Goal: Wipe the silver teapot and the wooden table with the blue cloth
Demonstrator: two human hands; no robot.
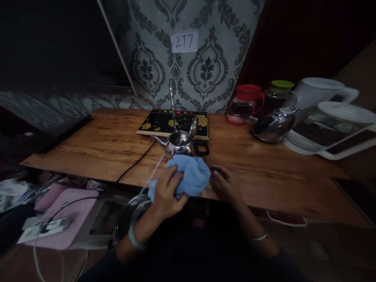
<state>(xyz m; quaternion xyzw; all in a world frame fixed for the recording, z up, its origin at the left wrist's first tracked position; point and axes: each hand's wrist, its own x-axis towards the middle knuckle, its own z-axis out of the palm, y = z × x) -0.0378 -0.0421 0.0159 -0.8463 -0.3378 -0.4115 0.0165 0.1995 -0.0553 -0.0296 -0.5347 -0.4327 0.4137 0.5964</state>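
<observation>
Nearest, left hand [167, 192] fingers clutch the blue cloth [188, 176] at the worktop [264, 172] edge, just before the open steel teapot [180, 143], while right hand [225, 185] rests loosely curled, empty, beside it.

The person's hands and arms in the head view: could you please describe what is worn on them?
The left hand has a pale, silvery bangle at its wrist. The right hand has a thinner, light-coloured bracelet at its wrist. Both forearms are bare; dark sleeves seem to begin near the elbows, though the dim light blurs them. No rings can be made out.
</observation>
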